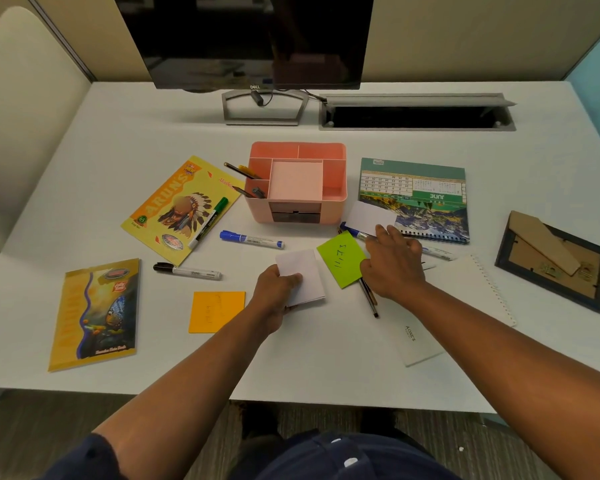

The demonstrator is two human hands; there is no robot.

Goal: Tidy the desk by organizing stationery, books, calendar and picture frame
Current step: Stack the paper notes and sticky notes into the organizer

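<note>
Here, left hand (276, 289) fingers pinch white notes (303, 275); right hand (392, 261) fingers rest spread on green note (342, 259).

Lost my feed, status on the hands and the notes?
Left hand grips white note stack. Right hand flat, touching green sticky note. Pens underneath it.

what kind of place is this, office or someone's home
Most likely an office cubicle. A Dell monitor stands on a white desk with a built-in cable hatch, and padded partition panels wall it in behind and at the sides.
</note>
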